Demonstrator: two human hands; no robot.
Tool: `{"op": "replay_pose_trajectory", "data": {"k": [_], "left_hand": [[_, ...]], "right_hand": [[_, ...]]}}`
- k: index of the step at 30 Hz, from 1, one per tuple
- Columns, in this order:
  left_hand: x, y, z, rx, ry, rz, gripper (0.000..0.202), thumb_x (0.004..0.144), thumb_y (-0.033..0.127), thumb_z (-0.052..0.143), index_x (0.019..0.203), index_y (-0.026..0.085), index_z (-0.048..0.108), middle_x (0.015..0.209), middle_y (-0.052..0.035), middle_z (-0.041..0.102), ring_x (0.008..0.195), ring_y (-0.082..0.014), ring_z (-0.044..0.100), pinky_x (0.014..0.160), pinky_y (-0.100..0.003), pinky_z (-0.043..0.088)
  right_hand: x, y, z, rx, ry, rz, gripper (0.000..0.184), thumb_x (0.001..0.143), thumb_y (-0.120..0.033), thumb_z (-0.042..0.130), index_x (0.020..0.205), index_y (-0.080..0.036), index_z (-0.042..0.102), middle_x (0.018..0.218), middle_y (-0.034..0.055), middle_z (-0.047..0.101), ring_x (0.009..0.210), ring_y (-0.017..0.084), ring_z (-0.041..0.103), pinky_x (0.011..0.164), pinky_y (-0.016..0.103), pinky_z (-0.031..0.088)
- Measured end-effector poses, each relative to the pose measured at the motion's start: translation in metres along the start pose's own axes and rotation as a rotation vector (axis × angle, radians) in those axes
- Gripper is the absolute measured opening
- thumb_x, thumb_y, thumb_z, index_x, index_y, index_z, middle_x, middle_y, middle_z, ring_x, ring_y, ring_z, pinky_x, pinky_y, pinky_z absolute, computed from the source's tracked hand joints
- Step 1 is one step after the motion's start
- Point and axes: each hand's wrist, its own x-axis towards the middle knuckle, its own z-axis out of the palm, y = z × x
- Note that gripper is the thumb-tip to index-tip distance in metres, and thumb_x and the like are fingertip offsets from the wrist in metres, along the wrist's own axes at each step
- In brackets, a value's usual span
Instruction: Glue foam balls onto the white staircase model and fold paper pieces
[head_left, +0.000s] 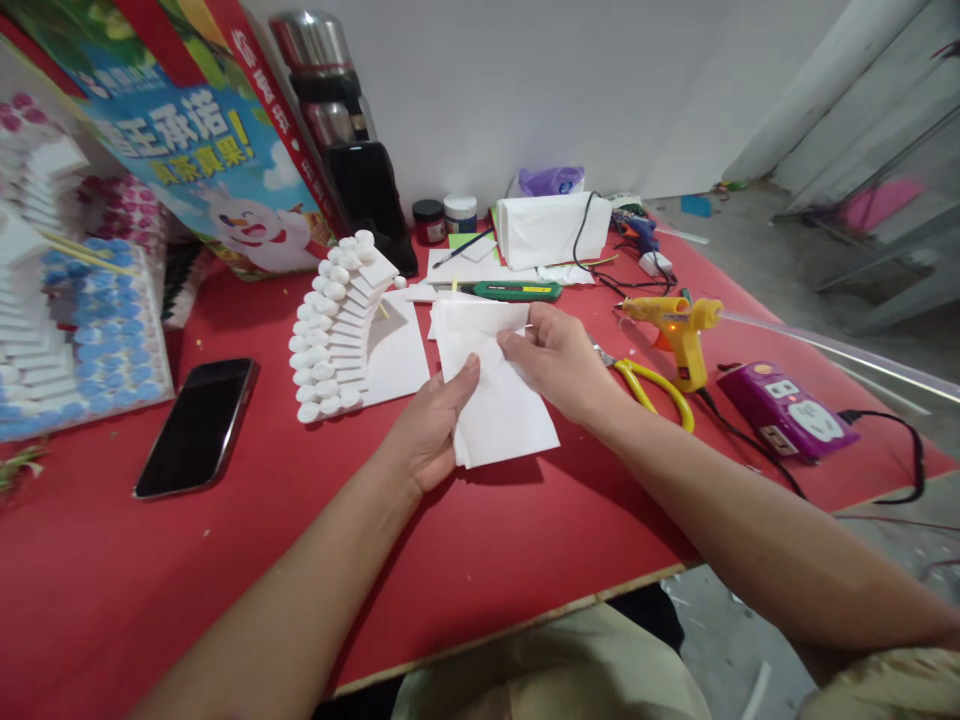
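A folded white sheet (504, 410), looking like tissue or thin paper, is held up over the table in both hands. My left hand (442, 415) grips its left edge, thumb on top and fingers underneath. At the upper right edge my right hand (551, 355) pinches the same sheet. Just left of it stands a white curved staircase model (352, 335) on a white board, its outer side lined with round white pieces. Behind the sheet lies a green utility knife (517, 291). Yellow-handled pliers (649, 395) rest right of my right hand.
A yellow glue gun (679, 325) with a long glue stick and a purple power socket (787, 410) with cables occupy the right. A phone (196, 428) and a blue-and-white model (112, 340) lie left. Behind are paint jars (460, 215), a thermos (319, 75) and a white tissue pack (551, 230).
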Motion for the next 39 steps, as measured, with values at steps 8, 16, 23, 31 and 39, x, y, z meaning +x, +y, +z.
{"op": "replay_pose_trajectory", "data": {"k": [8,16,23,31,39], "left_hand": [[0.005,0.017,-0.01,-0.062,0.015,-0.049,0.044,0.104,0.032,0.053,0.136,0.004,0.062,0.123,-0.0218,0.076,0.121,-0.0341,0.07,0.113,-0.054,0.051],[-0.002,0.04,-0.018,-0.003,-0.035,0.215,0.081,0.081,-0.006,0.065,0.156,0.018,0.045,0.134,-0.0161,0.072,0.131,-0.0338,0.064,0.115,-0.059,0.047],[0.001,0.036,-0.021,0.038,-0.059,0.16,0.087,0.076,-0.007,0.067,0.156,0.02,0.046,0.13,-0.0158,0.074,0.127,-0.0362,0.066,0.114,-0.058,0.048],[0.001,0.033,-0.016,0.025,0.083,0.134,0.085,0.072,-0.01,0.068,0.15,0.019,0.053,0.132,-0.0169,0.073,0.125,-0.0379,0.067,0.111,-0.063,0.05],[-0.003,0.024,-0.009,0.067,0.079,0.129,0.077,0.07,-0.008,0.072,0.143,0.014,0.059,0.138,-0.0195,0.069,0.129,-0.0415,0.064,0.108,-0.065,0.051]], "right_hand": [[0.0,-0.023,-0.029,0.006,-0.064,0.169,0.024,0.098,-0.041,0.061,0.111,-0.023,0.053,0.075,0.0026,0.072,0.046,0.019,0.067,0.034,0.027,0.046],[0.023,0.006,-0.063,-0.586,0.196,-0.295,0.018,0.081,-0.016,0.064,0.098,-0.02,0.068,0.094,0.0078,0.076,0.087,0.024,0.07,0.078,0.037,0.052],[0.022,0.009,-0.029,-0.839,0.058,-0.156,0.061,0.08,-0.051,0.075,0.125,-0.011,0.064,0.121,0.0215,0.07,0.114,0.041,0.061,0.094,0.051,0.048],[0.027,0.014,-0.031,-0.463,0.078,-0.1,0.011,0.077,-0.028,0.072,0.079,-0.021,0.064,0.074,0.003,0.066,0.065,0.02,0.06,0.061,0.034,0.043],[0.0,-0.033,-0.052,0.296,0.103,0.077,0.023,0.077,-0.025,0.077,0.069,-0.021,0.055,0.057,-0.0006,0.055,0.041,0.012,0.048,0.036,0.027,0.031]]}}
